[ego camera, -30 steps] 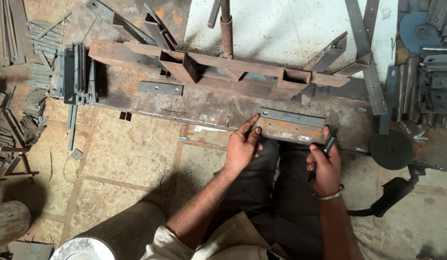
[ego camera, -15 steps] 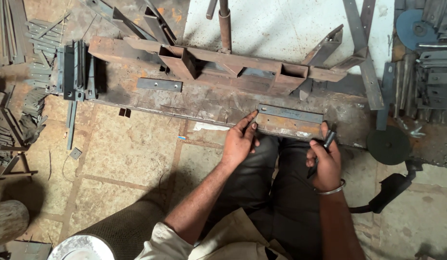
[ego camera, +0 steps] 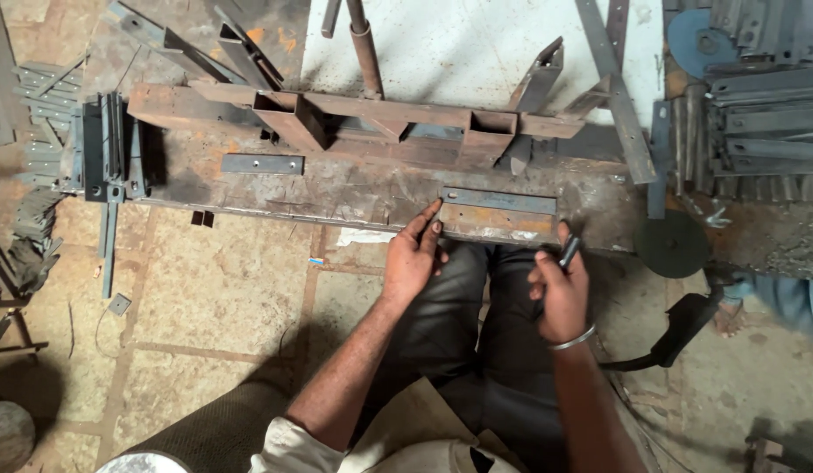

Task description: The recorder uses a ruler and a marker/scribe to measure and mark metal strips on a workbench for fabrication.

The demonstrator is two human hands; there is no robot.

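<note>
My left hand [ego camera: 413,257] rests its fingertips on the left end of a flat rusty steel bar [ego camera: 498,221] lying along the near edge of a long metal work plate [ego camera: 354,193]. A second grey strip [ego camera: 498,201] lies just behind that bar. My right hand [ego camera: 560,293] is closed around a small dark tool [ego camera: 569,252] whose tip points at the bar's right end. A metal bangle sits on my right wrist. Both hands are over my dark trousers.
A welded frame of rusty square tubes [ego camera: 371,123] stands behind the plate. A short flat strip [ego camera: 262,164] lies left on the plate. Stacked angle irons [ego camera: 104,149] are at left, steel bars [ego camera: 766,114] and round discs [ego camera: 672,244] at right. A black grinder [ego camera: 678,328] lies on the floor.
My left hand has drawn slightly back toward the bar's left end. My right hand still grips the tool at the right end. The view has shifted a little.
</note>
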